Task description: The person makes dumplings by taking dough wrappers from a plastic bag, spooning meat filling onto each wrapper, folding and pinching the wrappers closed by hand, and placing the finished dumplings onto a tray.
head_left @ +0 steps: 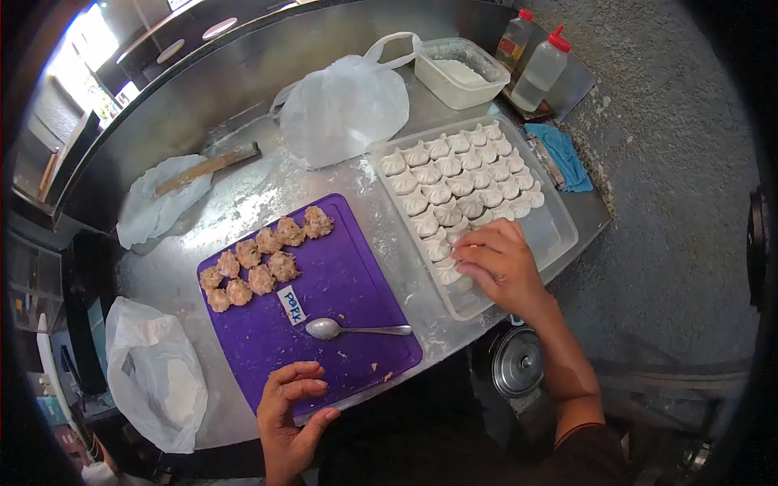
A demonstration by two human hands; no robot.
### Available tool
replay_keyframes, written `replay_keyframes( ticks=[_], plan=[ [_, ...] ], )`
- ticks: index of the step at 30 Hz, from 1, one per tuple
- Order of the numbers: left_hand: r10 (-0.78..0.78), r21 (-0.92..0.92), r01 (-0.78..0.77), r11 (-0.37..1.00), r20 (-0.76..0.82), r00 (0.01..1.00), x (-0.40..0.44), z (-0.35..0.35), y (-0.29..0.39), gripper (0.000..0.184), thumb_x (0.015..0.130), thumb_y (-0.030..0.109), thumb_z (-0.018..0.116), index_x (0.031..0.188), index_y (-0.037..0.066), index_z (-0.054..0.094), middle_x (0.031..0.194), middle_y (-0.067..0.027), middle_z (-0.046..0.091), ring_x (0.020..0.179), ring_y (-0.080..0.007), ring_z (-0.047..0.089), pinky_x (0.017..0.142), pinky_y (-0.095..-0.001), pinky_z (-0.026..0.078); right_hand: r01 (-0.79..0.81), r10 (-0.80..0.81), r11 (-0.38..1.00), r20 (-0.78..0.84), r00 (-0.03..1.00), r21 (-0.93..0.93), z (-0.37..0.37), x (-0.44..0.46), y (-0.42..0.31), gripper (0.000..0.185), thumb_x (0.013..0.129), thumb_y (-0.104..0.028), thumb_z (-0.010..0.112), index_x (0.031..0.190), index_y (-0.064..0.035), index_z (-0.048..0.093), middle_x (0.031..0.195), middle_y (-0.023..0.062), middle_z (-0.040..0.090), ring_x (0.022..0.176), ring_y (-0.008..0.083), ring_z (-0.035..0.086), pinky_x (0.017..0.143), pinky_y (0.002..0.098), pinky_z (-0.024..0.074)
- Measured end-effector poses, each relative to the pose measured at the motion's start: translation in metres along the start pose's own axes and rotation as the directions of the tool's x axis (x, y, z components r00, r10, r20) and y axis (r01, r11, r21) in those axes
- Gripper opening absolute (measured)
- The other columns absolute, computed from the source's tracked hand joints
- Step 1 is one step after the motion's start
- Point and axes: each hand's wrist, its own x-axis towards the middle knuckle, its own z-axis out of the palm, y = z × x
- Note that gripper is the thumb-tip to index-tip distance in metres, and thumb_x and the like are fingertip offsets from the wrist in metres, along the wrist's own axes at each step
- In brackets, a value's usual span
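Observation:
My right hand [501, 263] is over the lower part of a clear plastic tray [559, 235], its fingers curled down at a white pleated dumpling [448, 271]. Rows of such dumplings fill much of the tray. Whether the fingers grip one is hard to tell. My left hand [293, 417] hovers at the near edge of a purple board [348, 283], fingers apart and holding nothing. On that board lie several meat balls [262, 279] in two rows, a label reading "PORK" [290, 304] and a metal spoon [324, 328].
Behind stand a plastic bag [344, 109], a tub of white powder [460, 93] and two red-capped bottles [541, 74]. A blue cloth [561, 158] lies right of the tray. At left are a wooden-handled tool [207, 168] on plastic and another bag [154, 373].

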Motion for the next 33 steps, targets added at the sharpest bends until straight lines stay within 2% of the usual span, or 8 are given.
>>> replay_keyframes(
  ticks=[15,21,22,24,26,29,31,33],
  plan=[
    [0.018,0.050,-0.020,0.999,0.044,0.999,-0.007,-0.011,-0.005,0.038,0.085,0.003,0.088,0.118,0.002,0.072,0.142,-0.0166,0.061,0.133,-0.0312,0.065,0.111,-0.0441,0.056,0.094,-0.088,0.994,0.090,0.992,-0.064,0.015,0.003,-0.004,0.013,0.085,-0.013,0.086,0.096,-0.0135,0.079,0.103,0.0005,0.074,0.105,0.0232,0.064,0.104,0.0446,0.0393],
    [0.083,0.123,-0.097,0.988,0.108,0.991,-0.004,-0.029,0.003,0.038,0.087,0.006,0.090,0.122,0.003,0.075,0.143,-0.0166,0.066,0.135,-0.0316,0.064,0.116,-0.0447,0.051,-0.020,0.013,0.998,0.102,0.995,0.064,0.030,-0.007,0.009,0.015,0.084,-0.007,0.083,0.097,-0.0073,0.078,0.104,0.0093,0.074,0.103,0.0309,0.068,0.102,0.0496,0.0474],
    [0.068,0.120,-0.083,0.989,0.119,0.991,-0.004,-0.033,0.008,0.039,0.087,0.007,0.090,0.123,0.004,0.075,0.143,-0.0161,0.067,0.136,-0.0316,0.064,0.117,-0.0450,0.050,0.118,-0.113,0.992,0.097,0.989,-0.044,0.021,0.005,-0.001,0.019,0.082,-0.004,0.082,0.101,-0.0046,0.077,0.106,0.0122,0.074,0.104,0.0332,0.069,0.101,0.0494,0.0497],
    [0.093,0.127,-0.105,0.986,0.104,0.990,-0.010,-0.045,0.010,0.036,0.092,0.005,0.086,0.126,0.005,0.076,0.141,-0.0152,0.069,0.135,-0.0309,0.065,0.117,-0.0440,0.050,0.085,-0.082,0.994,0.040,0.996,-0.062,0.023,0.006,-0.006,0.022,0.088,-0.002,0.076,0.110,-0.0013,0.077,0.109,0.0158,0.074,0.105,0.0364,0.068,0.102,0.0485,0.0502],
    [0.092,0.119,-0.096,0.988,0.036,0.995,-0.023,-0.072,0.005,0.032,0.094,0.003,0.083,0.125,0.005,0.076,0.139,-0.0149,0.070,0.133,-0.0315,0.066,0.116,-0.0439,0.050,0.096,-0.101,0.992,-0.060,0.993,-0.083,0.019,-0.002,0.001,0.022,0.098,0.000,0.070,0.119,0.0008,0.076,0.110,0.0150,0.073,0.105,0.0318,0.066,0.100,0.0437,0.0505],
    [0.126,0.152,-0.118,0.981,-0.048,0.991,-0.036,-0.113,0.002,0.023,0.099,-0.004,0.073,0.120,0.004,0.077,0.132,-0.0149,0.075,0.124,-0.0316,0.071,0.111,-0.0421,0.053,-0.111,0.147,0.973,-0.174,0.974,0.200,0.021,-0.036,0.018,0.022,0.107,0.001,0.063,0.126,0.0022,0.075,0.112,0.0131,0.071,0.106,0.0263,0.064,0.098,0.0385,0.0506],
    [0.234,0.497,-0.048,0.867,-0.320,0.918,-0.046,-0.148,-0.016,0.022,0.100,-0.005,0.068,0.118,0.004,0.078,0.125,-0.0158,0.077,0.117,-0.0301,0.074,0.106,-0.0399,0.055,-0.307,0.422,0.883,-0.314,0.850,0.355,0.020,-0.045,0.001,0.021,0.110,0.001,0.062,0.126,0.0037,0.074,0.113,0.0124,0.070,0.105,0.0232,0.064,0.099,0.0357,0.0504],
    [0.302,0.649,0.113,0.753,-0.493,0.816,-0.049,-0.187,-0.037,0.022,0.099,-0.005,0.066,0.116,0.003,0.078,0.120,-0.0162,0.078,0.114,-0.0304,0.075,0.103,-0.0397,0.057,-0.305,0.370,0.916,-0.252,0.894,0.260,0.014,-0.067,0.015,0.023,0.111,-0.002,0.063,0.131,0.0048,0.072,0.121,0.0111,0.069,0.112,0.0206,0.063,0.102,0.0346,0.0509]
  ],
)
